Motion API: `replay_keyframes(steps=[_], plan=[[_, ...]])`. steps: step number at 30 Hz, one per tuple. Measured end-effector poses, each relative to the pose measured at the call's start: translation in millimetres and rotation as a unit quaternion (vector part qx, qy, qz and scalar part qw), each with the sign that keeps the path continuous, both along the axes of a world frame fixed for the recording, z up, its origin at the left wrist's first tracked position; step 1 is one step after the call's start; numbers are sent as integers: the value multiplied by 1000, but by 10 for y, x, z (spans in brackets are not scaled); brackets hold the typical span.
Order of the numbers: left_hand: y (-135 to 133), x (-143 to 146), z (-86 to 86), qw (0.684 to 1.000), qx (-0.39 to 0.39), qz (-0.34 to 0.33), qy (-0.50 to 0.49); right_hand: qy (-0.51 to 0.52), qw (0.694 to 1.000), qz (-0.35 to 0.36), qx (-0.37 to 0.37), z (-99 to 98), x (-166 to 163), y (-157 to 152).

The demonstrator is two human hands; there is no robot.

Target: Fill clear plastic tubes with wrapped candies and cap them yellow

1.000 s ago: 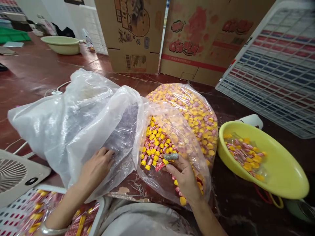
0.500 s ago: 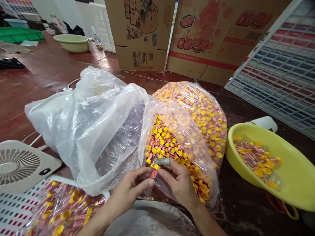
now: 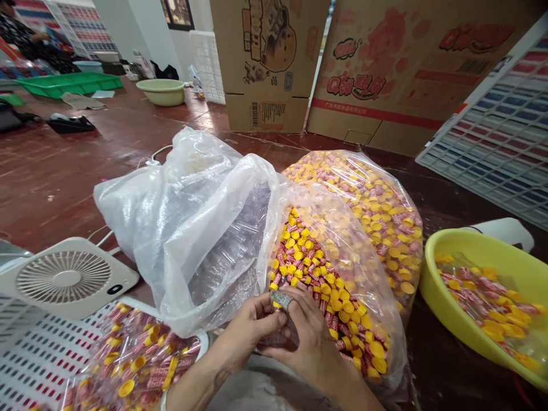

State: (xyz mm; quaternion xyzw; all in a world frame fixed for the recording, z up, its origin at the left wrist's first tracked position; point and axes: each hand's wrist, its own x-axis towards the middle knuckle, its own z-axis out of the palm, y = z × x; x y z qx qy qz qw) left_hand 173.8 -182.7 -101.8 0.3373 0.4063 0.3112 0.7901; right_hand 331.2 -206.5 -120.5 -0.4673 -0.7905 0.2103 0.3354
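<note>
My left hand (image 3: 246,331) is closed, thumb against fingers, just in front of the open bag of yellow-capped pieces (image 3: 342,297). My right hand (image 3: 310,334) meets it, fingers curled, a grey wrap (image 3: 281,299) on one finger. Between the fingertips a bit of a small yellow-capped piece (image 3: 277,305) shows; the hands hide most of it. Left of that bag lies a white translucent sack (image 3: 180,228) of clear plastic. A white basket (image 3: 38,348) at lower left holds clear packets (image 3: 128,365) of similar pieces.
A yellow basin (image 3: 445,319) with more packets stands at right. Behind are a fuller bag of pieces (image 3: 363,188), cardboard boxes (image 3: 269,108) and a white crate (image 3: 505,142). A fan (image 3: 68,277) lies at left. Farther back, a person's sleeve (image 3: 19,34) shows.
The view has swung left, so things sit farther right. My hands have drawn closer together, and the red part of the piece visible before is now covered by my fingers.
</note>
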Motion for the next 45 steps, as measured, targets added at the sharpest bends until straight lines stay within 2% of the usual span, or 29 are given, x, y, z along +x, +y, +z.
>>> replay_keyframes(steps=[2, 3, 4, 5, 6, 7, 8, 9, 10, 13, 16, 18, 20, 21, 23, 25, 27, 30, 32, 34, 37, 39, 42, 45], plan=[[102, -102, 23, 992, 93, -12, 83, -33, 999, 28, -24, 44, 131, 50], [183, -184, 31, 972, 169, -11, 163, -45, 998, 15, -30, 59, 222, 84], [279, -283, 33, 932, 247, -4, 267, -53, 998, -16, -31, 66, 323, 121], [388, -391, 29, 869, 312, -5, 385, -62, 996, -57, -28, 62, 425, 156], [500, -500, 18, 793, 352, -14, 498, -73, 992, -99, -23, 49, 519, 185], [608, -602, 0, 720, 365, -38, 590, -90, 987, -130, -19, 27, 595, 206], [703, -690, -24, 665, 362, -71, 650, -115, 983, -144, -18, -1, 648, 217], [779, -760, -52, 631, 353, -103, 684, -146, 979, -142, -19, -33, 673, 218], [830, -812, -83, 617, 345, -129, 695, -179, 975, -130, -20, -68, 670, 210], [846, -884, -175, 605, 342, -165, 700, -281, 954, -104, -18, -167, 540, 155], [758, -928, -238, 570, 324, -167, 736, -359, 926, -112, -19, -236, 384, 102], [692, -972, -242, 559, 307, -153, 755, -383, 915, -127, -19, -260, 338, 88], [615, -1010, -206, 585, 297, -116, 746, -384, 913, -140, -13, -270, 350, 94], [565, -1017, -175, 619, 296, -88, 722, -373, 916, -145, -6, -269, 372, 102], [436, -988, -99, 721, 300, -38, 624, -337, 929, -154, 10, -257, 432, 122], [285, -895, -33, 818, 297, -39, 491, -289, 943, -164, 18, -230, 489, 139], [147, -757, -6, 871, 280, -79, 397, -226, 959, -171, 3, -181, 523, 145], [24, -548, -53, 889, 271, -113, 353, -82, 983, -139, -87, -48, 522, 125], [-5, -446, -111, 890, 278, -121, 341, -7, 984, -96, -150, 70, 496, 101], [-13, -377, -150, 893, 287, -131, 322, 20, 982, -54, -179, 178, 461, 84], [-24, -304, -144, 896, 299, -151, 290, 19, 984, -11, -178, 255, 412, 89], [-40, -263, -112, 903, 286, -150, 282, 24, 987, -17, -158, 246, 389, 107], [-68, -211, -82, 937, 230, -130, 229, 40, 991, -31, -121, 212, 364, 118], [-89, -167, -100, 973, 161, -88, 140, 23, 996, 10, -82, 186, 320, 77]])
